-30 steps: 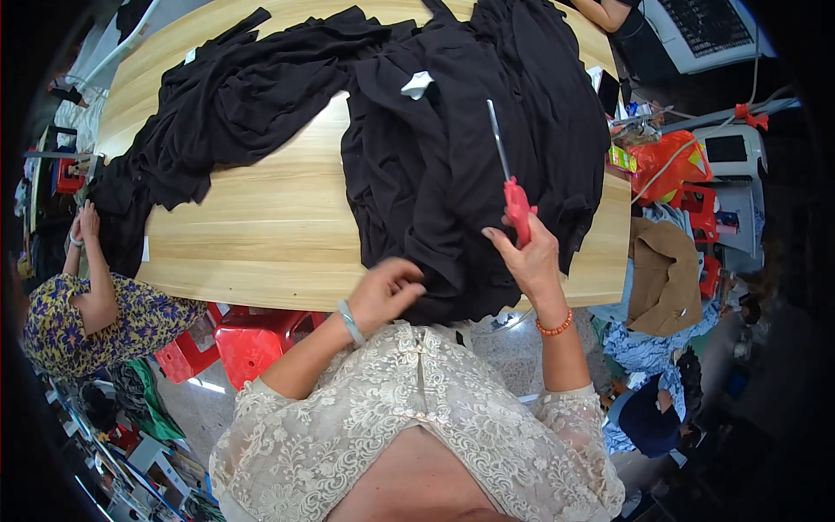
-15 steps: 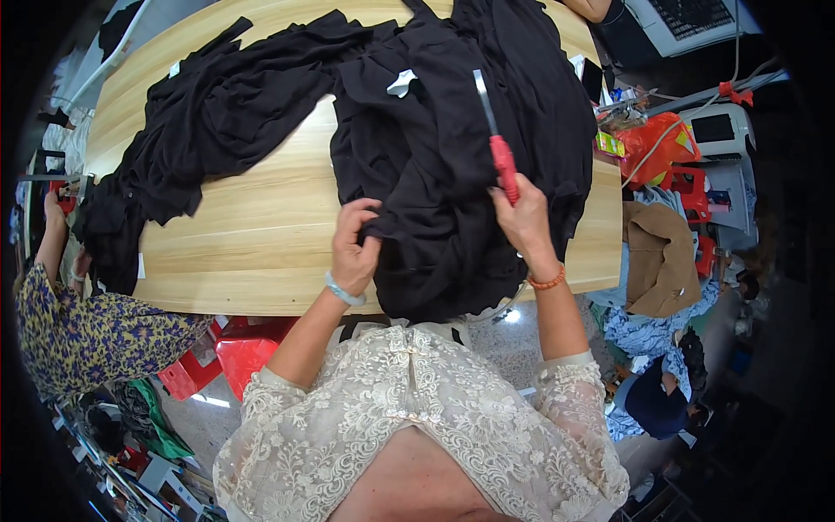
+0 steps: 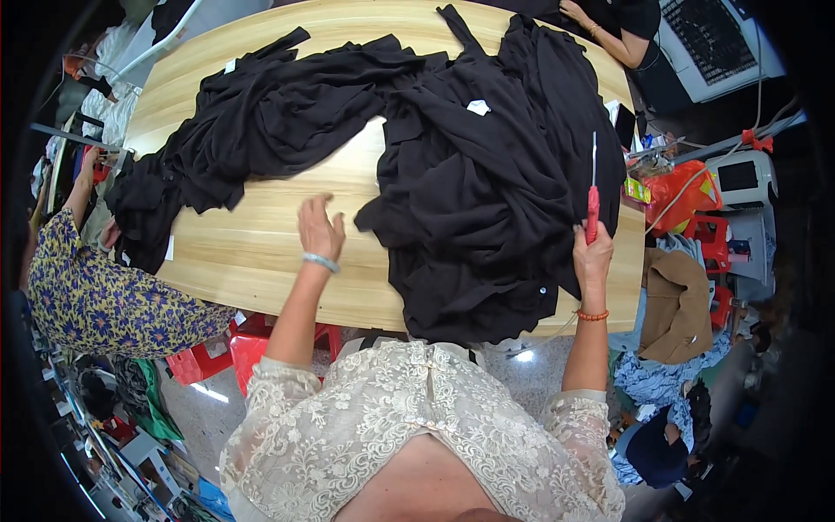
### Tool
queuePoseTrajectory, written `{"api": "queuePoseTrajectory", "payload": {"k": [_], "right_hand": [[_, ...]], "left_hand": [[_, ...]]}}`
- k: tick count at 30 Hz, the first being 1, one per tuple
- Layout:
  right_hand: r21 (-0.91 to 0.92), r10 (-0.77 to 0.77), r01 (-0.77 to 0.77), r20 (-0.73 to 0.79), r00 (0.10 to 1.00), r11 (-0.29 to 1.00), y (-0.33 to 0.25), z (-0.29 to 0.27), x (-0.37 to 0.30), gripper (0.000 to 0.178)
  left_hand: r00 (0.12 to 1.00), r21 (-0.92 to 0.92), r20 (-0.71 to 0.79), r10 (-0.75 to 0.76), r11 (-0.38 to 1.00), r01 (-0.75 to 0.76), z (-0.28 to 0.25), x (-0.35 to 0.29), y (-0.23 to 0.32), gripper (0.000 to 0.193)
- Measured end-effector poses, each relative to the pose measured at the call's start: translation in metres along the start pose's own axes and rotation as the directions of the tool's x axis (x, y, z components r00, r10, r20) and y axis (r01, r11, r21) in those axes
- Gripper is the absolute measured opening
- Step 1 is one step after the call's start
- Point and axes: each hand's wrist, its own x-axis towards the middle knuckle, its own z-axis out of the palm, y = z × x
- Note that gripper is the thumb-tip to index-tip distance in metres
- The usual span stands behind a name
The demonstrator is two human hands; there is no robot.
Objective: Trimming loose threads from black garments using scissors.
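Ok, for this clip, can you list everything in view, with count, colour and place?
Table: one, pale wood, centre
Cloth: two heaps, black, on table
Scrap: one, white, on right heap
Tool: one, red-handled, over right heap
Bag: one, red, right
Garment: one, brown, right
Stools: several, red, left and right
Keyboard: one, black, top right
Co-workers: two at least, patterned and black clothes, left and top right
Edge clutter: mixed, too small to tell
Lace top: one, cream, bottom
Left hand: one, bare, over table
Right hand: one, bare, holding tool
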Motion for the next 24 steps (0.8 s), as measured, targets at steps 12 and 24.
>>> {"api": "queuePoseTrajectory", "payload": {"k": [12,24], "right_hand": [[-0.041,-0.075,0.077,0.06,0.995,0.996,-0.028,-0.012,-0.027,0.021],[-0.154,-0.153,0.202,0.281,0.947,0.967,-0.041,-0.026,-0.061,0.017]], "left_hand": [[0.881,-0.633,0.268,-0.39,0.619,0.466,0.101,-0.08,0.114,0.038],[0.856,-0.848,0.508,-0.096,-0.226,0.479,0.004,0.019,0.124,0.016]]}}
